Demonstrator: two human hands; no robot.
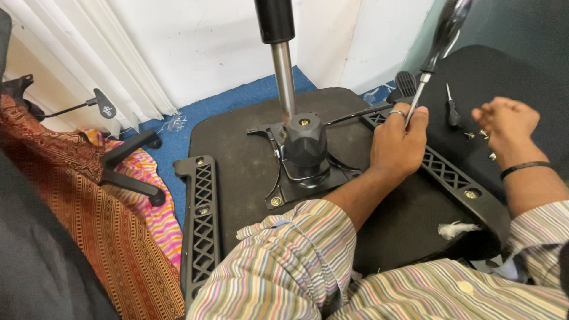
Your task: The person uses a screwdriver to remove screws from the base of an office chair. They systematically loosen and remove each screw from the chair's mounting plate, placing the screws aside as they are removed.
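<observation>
Two hands over an upturned black chair seat (237, 154) on blue carpet (237, 98). Far left: patterned cloth (89, 225), then a black armrest bracket (201, 207) w/ lattice holes bolted to the seat's left edge. Centre: tilt mechanism (305, 148) w/ gas cylinder (283, 71) standing upright. Left hand (397, 145) grips the shaft of a long screwdriver (441, 35), tip down at the right armrest bracket (444, 169). Right hand (504, 124) hovers loosely open, holding nothing, above a few small screws (483, 135), prob. loose, beside a small screwdriver (453, 109).
</observation>
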